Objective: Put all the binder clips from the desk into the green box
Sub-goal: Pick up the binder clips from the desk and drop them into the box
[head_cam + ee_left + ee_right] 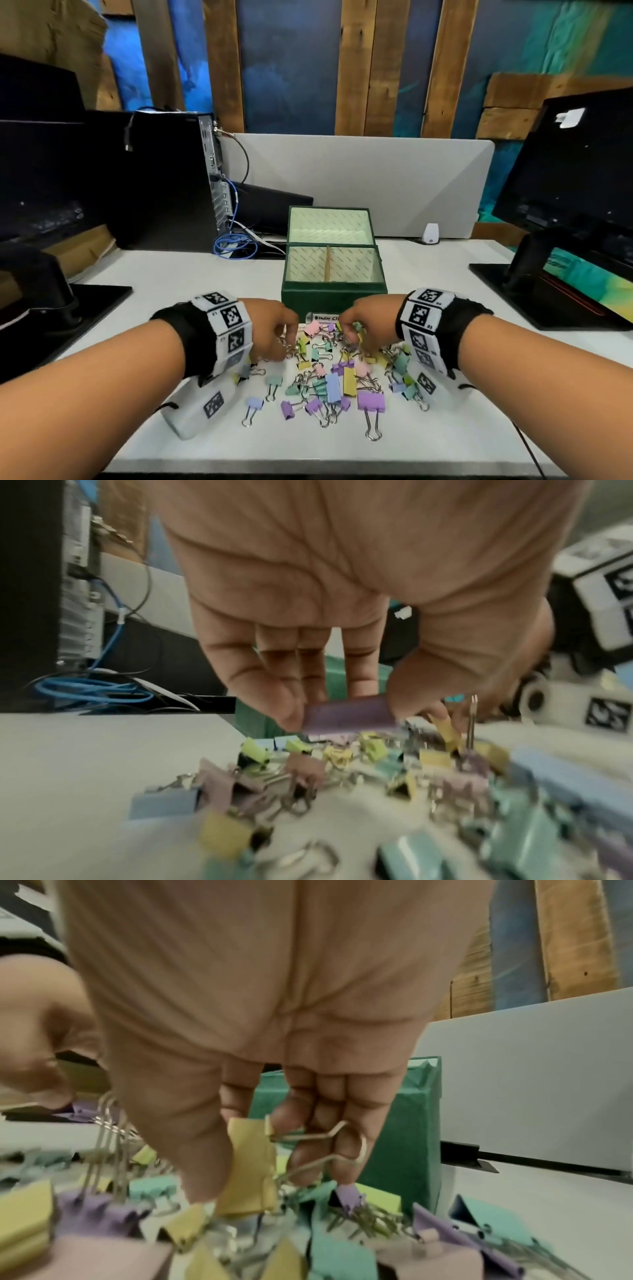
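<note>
A heap of pastel binder clips (329, 373) lies on the white desk (154, 274), just in front of the open green box (334, 298). My left hand (274, 325) reaches into the heap's far left side; in the left wrist view its thumb and fingers pinch a purple binder clip (347, 716). At the heap's far right my right hand (363, 325) pinches a yellow binder clip (248, 1167) between thumb and fingers, its wire handles against the fingers. The box's inside is bare, with a wooden divider (328, 262).
The box lid (329, 224) stands open behind the box. A black computer tower (171, 178) and blue cables (236, 245) sit at the back left. Monitor stands flank the desk left (65, 308) and right (548, 274). A grey partition (359, 185) runs behind.
</note>
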`<state>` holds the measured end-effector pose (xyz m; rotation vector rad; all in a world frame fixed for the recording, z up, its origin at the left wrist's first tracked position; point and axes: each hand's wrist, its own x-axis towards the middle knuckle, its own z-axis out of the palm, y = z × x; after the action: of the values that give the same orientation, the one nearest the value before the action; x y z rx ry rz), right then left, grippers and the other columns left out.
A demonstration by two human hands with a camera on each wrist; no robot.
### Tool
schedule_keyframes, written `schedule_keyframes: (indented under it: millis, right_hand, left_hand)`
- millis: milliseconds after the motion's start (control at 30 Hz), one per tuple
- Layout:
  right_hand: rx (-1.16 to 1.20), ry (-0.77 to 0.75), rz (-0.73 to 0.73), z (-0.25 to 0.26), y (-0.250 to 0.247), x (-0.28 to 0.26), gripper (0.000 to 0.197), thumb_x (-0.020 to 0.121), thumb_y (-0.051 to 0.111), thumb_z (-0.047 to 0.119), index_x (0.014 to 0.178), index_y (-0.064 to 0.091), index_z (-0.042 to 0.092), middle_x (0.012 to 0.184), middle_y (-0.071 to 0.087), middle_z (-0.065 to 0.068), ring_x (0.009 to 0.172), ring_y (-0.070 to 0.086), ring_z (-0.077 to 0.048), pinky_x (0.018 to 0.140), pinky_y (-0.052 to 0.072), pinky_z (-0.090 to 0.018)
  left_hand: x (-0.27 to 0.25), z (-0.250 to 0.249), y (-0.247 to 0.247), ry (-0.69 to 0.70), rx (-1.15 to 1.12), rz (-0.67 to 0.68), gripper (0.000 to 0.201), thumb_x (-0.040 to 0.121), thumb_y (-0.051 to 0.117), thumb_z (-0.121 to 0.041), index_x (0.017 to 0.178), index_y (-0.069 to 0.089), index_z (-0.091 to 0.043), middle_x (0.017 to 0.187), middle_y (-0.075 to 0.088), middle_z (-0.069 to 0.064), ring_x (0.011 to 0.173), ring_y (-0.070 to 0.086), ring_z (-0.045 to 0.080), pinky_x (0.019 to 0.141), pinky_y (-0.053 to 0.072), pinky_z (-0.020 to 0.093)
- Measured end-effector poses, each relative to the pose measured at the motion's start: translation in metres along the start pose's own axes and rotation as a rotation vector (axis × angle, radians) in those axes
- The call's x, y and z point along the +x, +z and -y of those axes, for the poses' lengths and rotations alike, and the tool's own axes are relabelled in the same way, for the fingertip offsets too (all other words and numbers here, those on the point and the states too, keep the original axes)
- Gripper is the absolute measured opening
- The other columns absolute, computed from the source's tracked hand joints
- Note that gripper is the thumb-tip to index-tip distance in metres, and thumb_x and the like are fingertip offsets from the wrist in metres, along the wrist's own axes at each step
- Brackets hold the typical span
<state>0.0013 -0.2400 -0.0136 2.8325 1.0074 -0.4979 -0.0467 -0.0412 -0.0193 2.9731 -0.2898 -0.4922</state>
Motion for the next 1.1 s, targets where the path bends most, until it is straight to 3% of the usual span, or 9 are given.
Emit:
schedule_keyframes:
  millis: [167,267,467,600,700,767,867,1033,1100]
  right_hand:
    - [0.180,0.005,-0.075,-0.015,-0.020,-0.006,0.022,0.083,0.056,0.014,0.071,0.042,0.026,0.082,0.054,0.003,0.069,0.051,-0.014,0.067,0.049,-0.024]
    - [0.360,0.011,-0.156,-0.025,-0.035,-0.006,0.022,0.085,0.052,0.014,0.070,0.041,0.026,0.073,0.048,0.006,0.067,0.046,-0.012,0.069,0.045,-0.027]
    - [0.157,0.019,-0.080,-0.030,-0.029,0.007,0.022,0.085,0.050,0.008,0.094,0.054,0.028,0.093,0.056,0.010,0.077,0.054,-0.008,0.066,0.046,-0.024]
    - [-0.062,-0.003,0.018,-0.017,-0.018,0.018,0.044,0.093,0.043,0.012,0.128,0.047,0.039,0.103,0.054,0.010,0.068,0.051,-0.005,0.059,0.043,-0.017]
    - [-0.177,-0.061,0.048,-0.009,-0.010,0.026,0.047,0.094,0.050,0.025,0.138,0.039,0.038,0.129,0.056,0.004,0.100,0.056,-0.013,0.081,0.043,-0.023]
    - [-0.218,-0.058,0.047,-0.006,-0.010,0.033,0.046,0.092,0.052,0.028,0.137,0.042,0.036,0.133,0.055,0.002,0.108,0.054,-0.016,0.080,0.039,-0.024]
    - [-0.277,-0.057,0.025,0.002,-0.010,0.031,0.039,0.089,0.058,0.030,0.128,0.054,0.029,0.126,0.058,0.002,0.107,0.055,-0.018,0.075,0.037,-0.023]
    - [-0.225,-0.059,0.037,0.002,-0.009,0.032,0.032,0.084,0.064,0.026,0.115,0.058,0.025,0.092,0.051,0.006,0.082,0.049,-0.015,0.056,0.036,-0.021]
    - [-0.121,-0.071,-0.003,-0.005,-0.014,0.024,0.030,0.086,0.062,0.028,0.115,0.058,0.028,0.092,0.051,0.010,0.082,0.050,-0.012,0.064,0.041,-0.022]
  left_hand:
    - [0.002,0.001,-0.021,-0.108,-0.477,-0.053,0.025,0.088,0.039,-0.010,0.091,0.059,-0.023,0.070,0.057,-0.002,0.056,0.046,0.007,0.054,0.034,0.020]
    - [0.012,0.013,-0.032,-0.119,-0.754,-0.107,0.034,0.076,0.033,0.005,0.078,0.061,-0.014,0.058,0.052,0.007,0.040,0.042,0.009,0.044,0.025,0.020]
    - [0.039,0.029,-0.044,-0.039,-0.914,-0.056,0.038,0.087,0.023,-0.010,0.069,0.055,-0.010,0.050,0.046,0.005,0.043,0.034,0.015,0.048,0.019,0.022]
    - [0.050,0.027,-0.045,-0.067,-0.806,-0.088,0.032,0.080,0.030,-0.017,0.057,0.051,-0.010,0.047,0.041,0.005,0.039,0.029,0.015,0.044,0.021,0.020]
    - [0.052,0.012,-0.047,-0.168,-0.661,-0.103,0.037,0.088,0.038,-0.037,0.061,0.047,-0.013,0.052,0.040,0.002,0.042,0.032,0.014,0.042,0.025,0.020]
    - [0.051,0.003,-0.046,-0.165,-0.402,-0.054,0.043,0.092,0.037,-0.051,0.073,0.052,-0.016,0.065,0.049,0.001,0.057,0.049,0.016,0.055,0.041,0.024]
    - [0.040,-0.010,-0.039,-0.047,-0.158,-0.023,0.032,0.077,0.062,-0.052,0.070,0.052,-0.023,0.079,0.058,-0.002,0.079,0.056,0.018,0.084,0.048,0.033]
    - [0.049,-0.023,-0.030,0.023,0.084,-0.004,0.030,0.068,0.076,-0.035,0.063,0.048,-0.025,0.089,0.066,0.001,0.082,0.061,0.020,0.082,0.054,0.035]
    - [0.053,-0.029,-0.023,0.053,0.168,0.012,0.025,0.070,0.073,-0.033,0.063,0.050,-0.025,0.085,0.064,0.000,0.076,0.058,0.018,0.073,0.052,0.031]
